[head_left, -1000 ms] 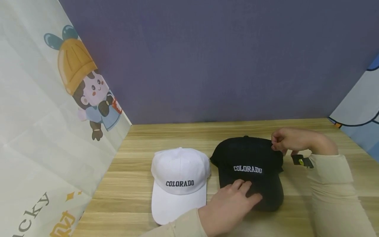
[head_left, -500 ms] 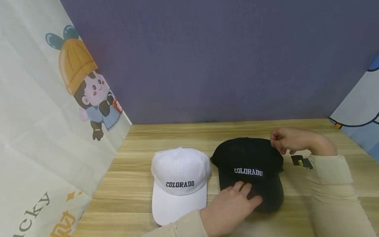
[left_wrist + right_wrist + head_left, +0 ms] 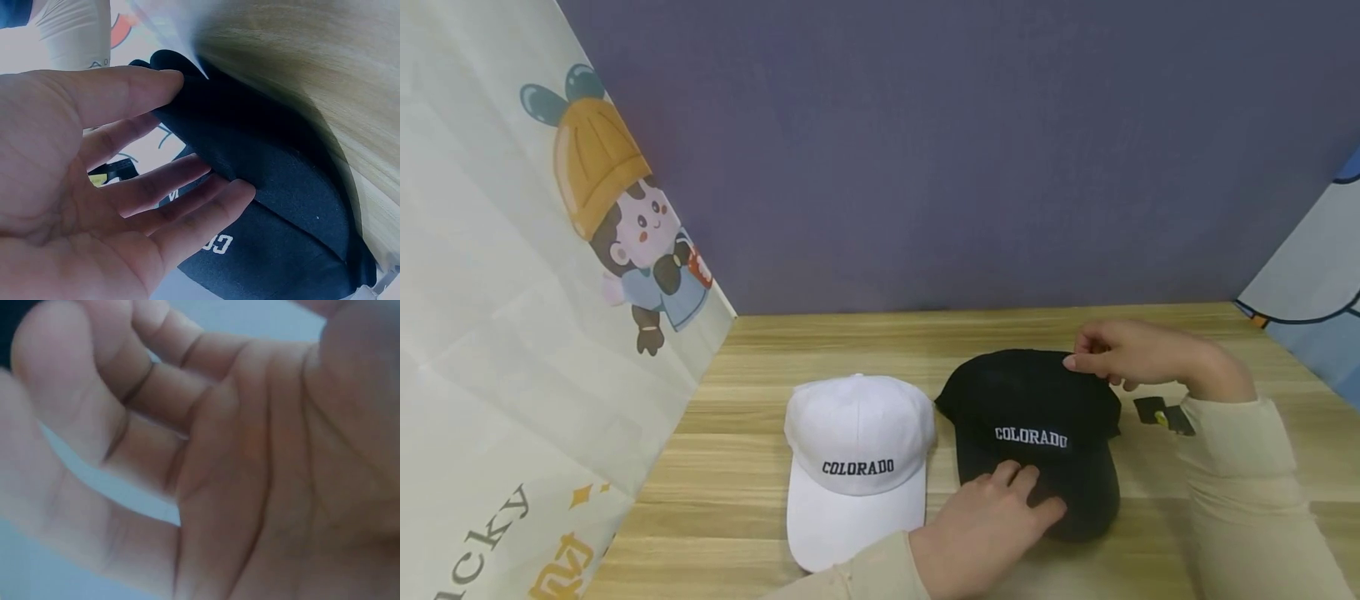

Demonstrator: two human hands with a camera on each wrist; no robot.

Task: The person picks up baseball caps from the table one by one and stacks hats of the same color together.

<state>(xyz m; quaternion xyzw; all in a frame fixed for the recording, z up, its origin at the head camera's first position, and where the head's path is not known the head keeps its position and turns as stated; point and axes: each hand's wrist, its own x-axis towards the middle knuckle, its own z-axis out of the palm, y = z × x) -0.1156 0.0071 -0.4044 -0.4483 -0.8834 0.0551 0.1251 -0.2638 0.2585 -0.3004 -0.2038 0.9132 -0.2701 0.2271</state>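
A black baseball cap with white COLORADO lettering lies on the wooden table, its brim towards me. My left hand rests on the brim; the left wrist view shows its fingers fairly straight on the cloth and the thumb at the brim's edge. At the crown's upper right edge, my right hand pinches the fabric, thumb in front and fingers curled behind. The right wrist view is mostly palm and bent fingers, so the grip itself is hidden there. Left of the black cap lies a white COLORADO cap.
A small black piece with a yellow-green spot is beside my right cuff. The wooden table meets a dark blue-grey wall at the back. Printed panels stand left and right.
My right thumb and fingers have slid a little left along the black cap's crown. The crown's lettering sits slightly lower. My left hand has barely moved on the brim.
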